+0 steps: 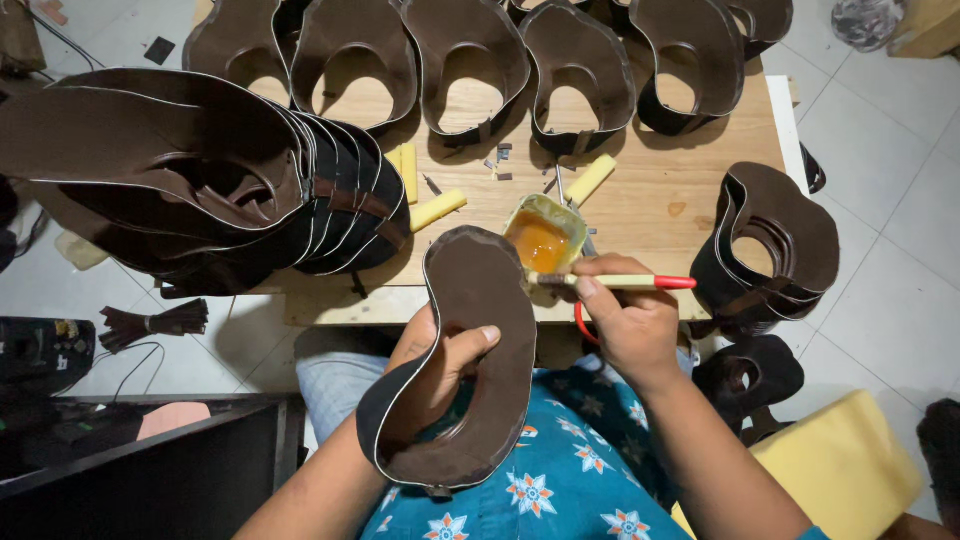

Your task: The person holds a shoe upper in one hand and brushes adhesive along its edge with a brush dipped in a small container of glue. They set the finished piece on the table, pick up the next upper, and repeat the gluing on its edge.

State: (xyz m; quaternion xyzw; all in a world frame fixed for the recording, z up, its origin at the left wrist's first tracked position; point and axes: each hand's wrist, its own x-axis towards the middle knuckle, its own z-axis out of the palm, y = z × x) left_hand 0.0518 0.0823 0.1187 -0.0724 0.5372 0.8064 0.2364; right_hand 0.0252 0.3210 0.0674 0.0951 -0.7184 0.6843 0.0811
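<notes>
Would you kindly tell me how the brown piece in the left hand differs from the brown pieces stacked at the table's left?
The held brown piece is single, lifted off the table in the left hand; the stacked pieces are many, nested together and resting on the wooden table. The held one sits near the glue tub; the stack sits farther left. Both are dark brown, curved, with cut-out openings.

Glue pot (541,238) on table (660,195), between leather stacks (200,180).

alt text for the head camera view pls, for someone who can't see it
Seen from above, a person's left hand holds a curved dark brown leather piece while the right hand holds a cream-handled brush with a red end at a small yellow tub of orange glue. More brown leather pieces are stacked across the wooden table.
</notes>
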